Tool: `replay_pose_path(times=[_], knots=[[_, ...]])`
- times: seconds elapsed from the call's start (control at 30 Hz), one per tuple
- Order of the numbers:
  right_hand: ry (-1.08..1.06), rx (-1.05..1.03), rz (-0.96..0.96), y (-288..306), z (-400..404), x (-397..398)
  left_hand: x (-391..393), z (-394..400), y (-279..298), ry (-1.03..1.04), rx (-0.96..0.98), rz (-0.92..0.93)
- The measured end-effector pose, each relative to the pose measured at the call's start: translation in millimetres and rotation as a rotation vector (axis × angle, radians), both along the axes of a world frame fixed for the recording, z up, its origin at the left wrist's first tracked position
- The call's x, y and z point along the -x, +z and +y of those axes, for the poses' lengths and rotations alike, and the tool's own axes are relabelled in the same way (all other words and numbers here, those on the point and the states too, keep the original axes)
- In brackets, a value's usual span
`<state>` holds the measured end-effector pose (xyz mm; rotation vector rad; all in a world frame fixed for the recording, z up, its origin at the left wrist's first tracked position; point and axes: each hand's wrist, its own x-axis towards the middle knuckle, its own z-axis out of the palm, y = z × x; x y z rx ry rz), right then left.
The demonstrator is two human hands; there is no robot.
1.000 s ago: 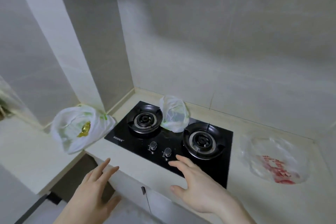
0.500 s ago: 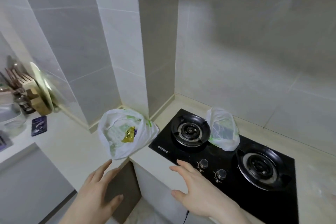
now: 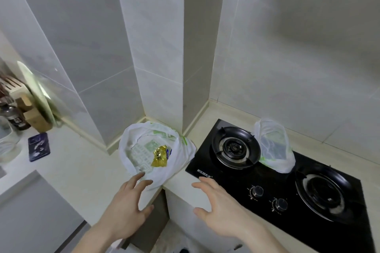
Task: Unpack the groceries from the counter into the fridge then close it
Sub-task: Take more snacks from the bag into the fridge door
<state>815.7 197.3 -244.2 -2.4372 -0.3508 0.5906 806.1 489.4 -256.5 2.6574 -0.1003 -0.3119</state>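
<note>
A white plastic grocery bag [image 3: 144, 150] with green print lies open in the counter corner, and a gold packet [image 3: 160, 156] shows inside it. A second, smaller white bag [image 3: 273, 146] stands on the black gas hob [image 3: 236, 178] between the two burners. My left hand [image 3: 125, 209] is spread open, its fingertips at the near edge of the big bag. My right hand [image 3: 222, 209] hovers open over the counter edge by the hob's front left corner, holding nothing. No fridge is in view.
The pale counter [image 3: 82, 170] steps up at the corner toward the hob side. At far left stand a knife block [image 3: 26, 109], a leaning plate [image 3: 39, 94], a dark bottle [image 3: 14, 117] and a dark blue mat [image 3: 39, 147]. Tiled walls close the back.
My view has swung left, so the big bag now sits near centre. Both hands moved forward; the left fingertips have reached the bag's near edge.
</note>
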Motion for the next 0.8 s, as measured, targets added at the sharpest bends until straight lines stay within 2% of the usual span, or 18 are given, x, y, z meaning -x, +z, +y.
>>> replay_pose_path(times=[0.2,0.4,0.57,0.73,0.8], knots=[[0.001,-0.005,0.048,-28.3,27.0,-56.1,-72.0,11.6,-32.2,0.003,0.038,0.129],[0.008,0.018,0.084,-35.2,45.4,-89.7,-140.2,32.7,-58.8,-0.003,-0.029,0.221],[-0.1,0.027,0.067,-29.8,43.3,-98.3,-199.1,20.5,-80.5,-0.039,-0.052,0.299],[-0.237,0.051,0.105,-30.2,60.6,-82.3,-239.0,12.2,-108.2,0.015,0.052,0.36],[-0.305,0.054,0.118,-31.4,75.0,-73.7,-251.0,15.0,-122.0,-0.024,0.002,0.363]])
